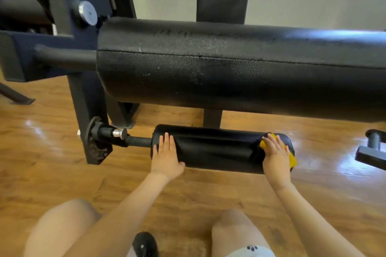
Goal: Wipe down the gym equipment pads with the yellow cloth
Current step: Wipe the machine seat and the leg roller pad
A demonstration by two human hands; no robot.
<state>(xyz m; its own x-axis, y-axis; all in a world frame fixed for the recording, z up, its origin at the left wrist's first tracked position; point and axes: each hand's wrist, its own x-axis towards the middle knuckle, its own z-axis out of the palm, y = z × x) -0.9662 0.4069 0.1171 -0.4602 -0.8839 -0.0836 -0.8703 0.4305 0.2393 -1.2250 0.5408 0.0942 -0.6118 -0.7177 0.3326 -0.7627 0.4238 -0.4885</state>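
Both my hands on the lower roller pad, cloth under the right.

My left hand [166, 155] lies flat, fingers straight and together, on the left end of the lower roller pad [215, 148]. At its right end my right hand [275, 153] presses the yellow cloth [292, 158] down, fingers slightly spread. The large upper pad [240, 64] hangs above, over the wooden floor [52, 162].

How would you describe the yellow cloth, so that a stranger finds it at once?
Below the big black roller pad a smaller roller pad lies near the floor. At its right end, the right hand presses the yellow cloth, the only bright thing there.
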